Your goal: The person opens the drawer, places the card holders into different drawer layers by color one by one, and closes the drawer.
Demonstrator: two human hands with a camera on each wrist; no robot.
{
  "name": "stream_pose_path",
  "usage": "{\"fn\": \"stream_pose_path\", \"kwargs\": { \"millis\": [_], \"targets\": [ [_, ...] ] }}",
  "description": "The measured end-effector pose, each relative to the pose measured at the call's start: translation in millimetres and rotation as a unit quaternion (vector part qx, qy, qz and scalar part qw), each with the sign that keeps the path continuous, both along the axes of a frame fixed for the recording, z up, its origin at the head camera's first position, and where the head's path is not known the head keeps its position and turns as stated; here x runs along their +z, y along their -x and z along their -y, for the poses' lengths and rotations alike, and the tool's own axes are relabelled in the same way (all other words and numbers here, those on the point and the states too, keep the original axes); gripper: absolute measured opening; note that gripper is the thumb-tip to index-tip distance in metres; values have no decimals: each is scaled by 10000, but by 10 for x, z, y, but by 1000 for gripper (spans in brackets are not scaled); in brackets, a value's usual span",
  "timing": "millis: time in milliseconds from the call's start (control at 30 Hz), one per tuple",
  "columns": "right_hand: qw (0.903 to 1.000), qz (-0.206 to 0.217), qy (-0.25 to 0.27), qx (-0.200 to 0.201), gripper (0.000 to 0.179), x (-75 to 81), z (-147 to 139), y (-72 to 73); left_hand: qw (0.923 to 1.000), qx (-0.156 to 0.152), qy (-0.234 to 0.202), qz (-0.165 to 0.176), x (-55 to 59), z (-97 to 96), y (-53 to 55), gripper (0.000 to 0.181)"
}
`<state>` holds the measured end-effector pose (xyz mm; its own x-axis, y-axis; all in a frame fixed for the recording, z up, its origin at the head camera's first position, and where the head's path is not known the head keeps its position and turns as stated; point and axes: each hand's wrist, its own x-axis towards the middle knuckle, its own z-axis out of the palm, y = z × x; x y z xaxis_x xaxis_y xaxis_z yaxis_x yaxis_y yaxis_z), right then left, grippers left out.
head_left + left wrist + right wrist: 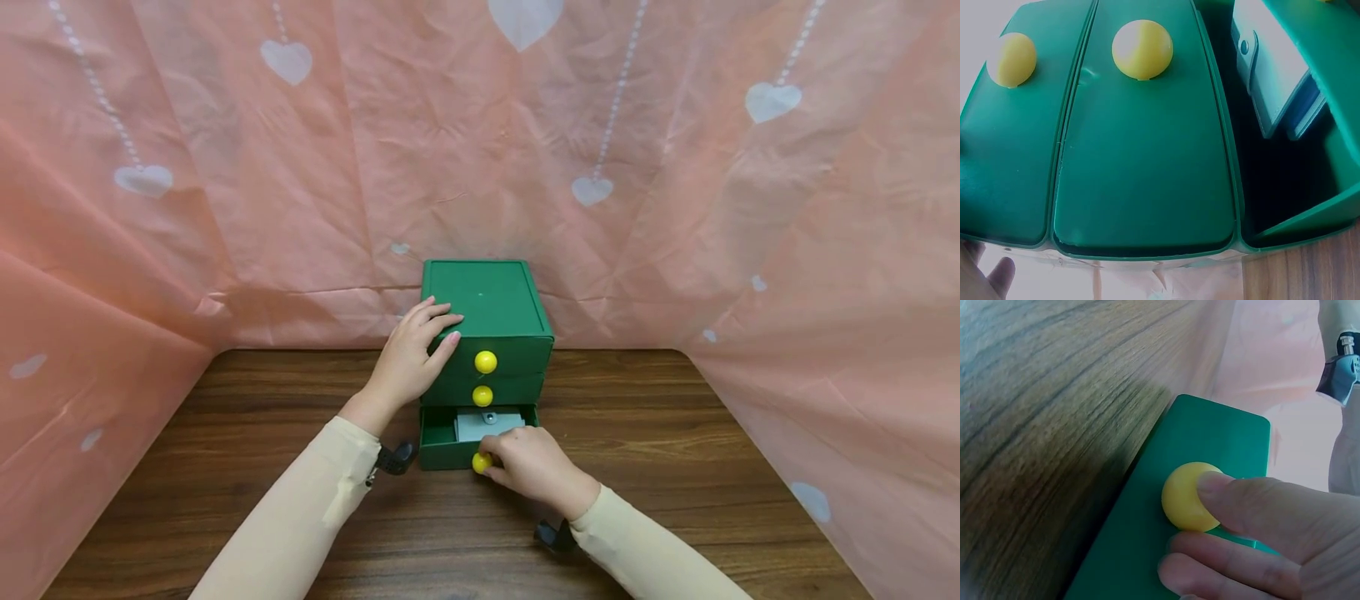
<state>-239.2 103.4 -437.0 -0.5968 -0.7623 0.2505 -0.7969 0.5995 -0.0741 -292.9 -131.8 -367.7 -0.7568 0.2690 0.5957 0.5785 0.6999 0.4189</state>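
Observation:
A small green chest of drawers [480, 292] with round yellow knobs stands on the table. Its bottom drawer [446, 457] is pulled out, and a pale blue, wallet-like item with a snap strap [480, 425] lies inside. My right hand [536, 467] pinches the bottom drawer's yellow knob [1185, 497] between thumb and fingers. The left hand [408, 354] rests on the chest's top left front edge, fingers spread over the top. In the left wrist view the upper two drawers [1141, 156] are closed, and the snap strap [1249, 53] shows on the pale item.
The chest sits on a brown wooden table [315, 517], near its back edge. Pink cloth with white hearts [450, 167] hangs behind and on both sides. A black wrist device [397, 458] is on the left wrist, another [555, 536] on the right.

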Motion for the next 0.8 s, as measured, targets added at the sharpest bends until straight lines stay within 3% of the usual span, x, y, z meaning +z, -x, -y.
{"fn": "stream_pose_path", "kwargs": {
  "millis": [433,800],
  "targets": [
    [9996,-242,168,5,15,-55,5,104,10000,-32,10,-52,-6,-3,3,38],
    [9994,-212,290,-23,15,-98,-18,226,10000,-9,35,-6,-12,-3,-1,38]
  ]
}}
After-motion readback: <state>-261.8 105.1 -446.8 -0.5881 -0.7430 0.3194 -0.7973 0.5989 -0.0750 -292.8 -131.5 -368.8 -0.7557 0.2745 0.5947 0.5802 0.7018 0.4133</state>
